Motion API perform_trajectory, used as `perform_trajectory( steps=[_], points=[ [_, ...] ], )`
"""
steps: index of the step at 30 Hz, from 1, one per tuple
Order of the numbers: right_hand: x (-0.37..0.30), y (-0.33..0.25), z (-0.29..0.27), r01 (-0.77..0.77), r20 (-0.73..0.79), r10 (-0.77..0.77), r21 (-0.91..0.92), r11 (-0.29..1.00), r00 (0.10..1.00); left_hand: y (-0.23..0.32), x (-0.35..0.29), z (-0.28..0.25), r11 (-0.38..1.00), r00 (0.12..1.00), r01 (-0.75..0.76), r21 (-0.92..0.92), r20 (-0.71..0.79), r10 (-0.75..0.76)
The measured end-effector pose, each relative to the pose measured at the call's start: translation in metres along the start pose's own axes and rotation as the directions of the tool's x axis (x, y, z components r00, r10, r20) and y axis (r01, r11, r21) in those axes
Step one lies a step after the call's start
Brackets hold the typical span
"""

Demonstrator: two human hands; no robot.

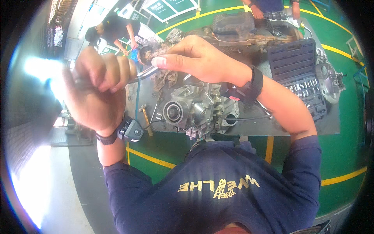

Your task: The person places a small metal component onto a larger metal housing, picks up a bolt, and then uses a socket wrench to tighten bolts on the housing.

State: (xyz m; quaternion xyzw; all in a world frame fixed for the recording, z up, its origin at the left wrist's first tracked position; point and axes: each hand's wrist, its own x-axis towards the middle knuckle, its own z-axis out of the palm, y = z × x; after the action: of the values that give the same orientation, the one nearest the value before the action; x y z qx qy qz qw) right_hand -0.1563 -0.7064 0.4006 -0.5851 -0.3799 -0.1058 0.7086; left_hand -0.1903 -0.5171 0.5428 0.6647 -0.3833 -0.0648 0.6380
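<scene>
My left hand is raised at the upper left, its fingers curled round one end of a shiny metal rod. From the right comes my right hand, thumb and fingers closed at the rod's other end. Its full shape is hidden by my hands, so I cannot tell which tool it is. Below them on the bench stands a grey metal gearbox housing with a round dark bearing opening facing up. A hammer with a wooden handle lies left of the housing, apart from my hands.
A black socket case stands unfolded on the bench at right, beside a round metal housing. Farther back lie another dark case and a dirty cloth. One person works at far left, another's hands at top right.
</scene>
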Motion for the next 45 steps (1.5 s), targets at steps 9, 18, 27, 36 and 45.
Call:
perform_trajectory(
  steps=[9,18,27,36,45],
  points=[
    [0.003,0.000,0.012,-0.029,-0.006,0.029,0.023,0.999,1.000,0.006,-0.014,0.003,0.996,0.999,0.020,-0.088,0.052,-0.016],
    [0.025,-0.011,0.027,0.009,-0.068,-0.007,0.025,1.000,0.998,0.027,-0.015,-0.014,0.998,0.977,-0.013,-0.056,0.211,0.024],
    [0.023,-0.006,0.037,0.014,-0.133,-0.018,-0.035,0.999,0.991,0.015,-0.017,-0.029,0.984,0.961,-0.004,-0.176,0.272,0.053],
    [0.025,0.014,-0.010,-0.126,0.046,0.118,0.237,0.963,0.992,-0.002,0.015,0.008,0.983,0.967,0.019,-0.180,0.252,0.028],
    [0.012,0.009,0.078,-0.103,0.254,0.143,-0.167,0.981,0.957,0.005,0.029,0.023,0.998,0.999,-0.047,0.031,-0.018,0.048]
  ],
)
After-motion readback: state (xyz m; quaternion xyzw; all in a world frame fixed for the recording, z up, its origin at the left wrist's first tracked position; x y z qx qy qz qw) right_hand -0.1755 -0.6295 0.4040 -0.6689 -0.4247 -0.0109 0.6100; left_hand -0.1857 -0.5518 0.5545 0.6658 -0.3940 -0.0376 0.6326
